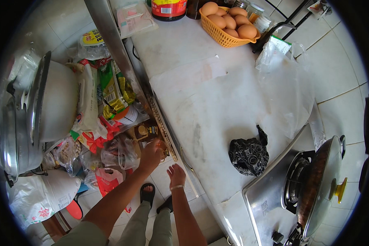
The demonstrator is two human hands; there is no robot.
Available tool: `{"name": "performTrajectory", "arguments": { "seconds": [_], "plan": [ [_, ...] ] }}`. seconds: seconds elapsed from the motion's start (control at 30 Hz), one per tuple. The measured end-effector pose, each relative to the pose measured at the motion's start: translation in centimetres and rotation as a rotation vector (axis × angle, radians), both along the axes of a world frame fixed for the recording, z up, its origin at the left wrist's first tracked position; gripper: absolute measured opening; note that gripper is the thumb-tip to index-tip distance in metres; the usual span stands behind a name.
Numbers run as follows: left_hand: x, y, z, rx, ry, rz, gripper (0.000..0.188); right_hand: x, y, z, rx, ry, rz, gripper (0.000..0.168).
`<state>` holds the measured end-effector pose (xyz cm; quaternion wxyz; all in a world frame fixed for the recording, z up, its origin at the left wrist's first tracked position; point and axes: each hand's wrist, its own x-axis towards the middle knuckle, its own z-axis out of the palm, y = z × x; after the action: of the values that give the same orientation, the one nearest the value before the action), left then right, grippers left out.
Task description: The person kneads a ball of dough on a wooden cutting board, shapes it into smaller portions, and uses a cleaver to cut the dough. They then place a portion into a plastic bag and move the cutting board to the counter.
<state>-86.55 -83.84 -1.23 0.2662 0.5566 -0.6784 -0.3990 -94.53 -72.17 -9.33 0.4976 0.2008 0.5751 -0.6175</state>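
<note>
My left hand [152, 153] reaches down among the goods beside the counter, at a small orange-brown, see-through item [162, 147]; whether the fingers close on it I cannot tell. A dark bottle with a tan cap [143, 130] lies just above that hand. To its left are knotted clear plastic bags [123, 153]. My right hand [176, 174], a bracelet on its wrist, hangs by the counter's edge with bent fingers apart and nothing seen in it. A black patterned cloth item [248, 155] lies on the pale countertop [187, 123].
On the counter stand an orange basket of eggs [230, 38] and a clear plastic bag [289, 92]. A lidded wok [318, 184] sits on the gas stove [264, 200] at the right. Large pots [57, 101] and food packets [115, 92] crowd the left, beside a metal post [117, 46].
</note>
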Motion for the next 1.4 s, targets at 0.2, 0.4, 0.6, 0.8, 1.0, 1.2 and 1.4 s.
{"name": "performTrajectory", "arguments": {
  "seconds": [0.2, 0.4, 0.6, 0.8, 1.0, 1.2, 1.4],
  "plan": [
    [11.3, 9.9, -2.3, 0.229, -0.223, -0.192, 0.026, -2.7, 20.8, -7.2, 0.268, -0.142, -0.397, 0.034],
    [20.5, 17.9, -4.5, 0.847, -0.266, -0.053, 0.026, -5.4, 28.4, -17.0, 0.249, 0.666, 0.401, 0.04],
    [23.9, 20.3, -4.3, 1.144, -0.081, 0.188, 0.028, -6.7, 20.6, -15.3, 0.185, 0.388, 0.213, 0.057],
    [24.7, 21.5, -4.6, 1.194, -0.012, 0.28, 0.028, -4.5, 8.9, -10.6, 0.105, 0.256, 0.153, 0.059],
    [23.7, 21.2, -3.3, 1.186, 0.004, 0.308, 0.026, -2.4, 2.9, -4.5, -0.056, -0.065, 0.054, 0.07],
    [22.2, 20.5, 0.6, 1.127, 0.045, 0.278, 0.025, 0.0, 10.7, 1.3, 0.03, -0.15, 0.161, 0.064],
    [21.6, 19.9, 6.8, 1.015, -0.156, 0.061, 0.018, 3.0, 28.2, 1.6, 0.121, -0.349, 0.045, 0.046]
  ]
}}
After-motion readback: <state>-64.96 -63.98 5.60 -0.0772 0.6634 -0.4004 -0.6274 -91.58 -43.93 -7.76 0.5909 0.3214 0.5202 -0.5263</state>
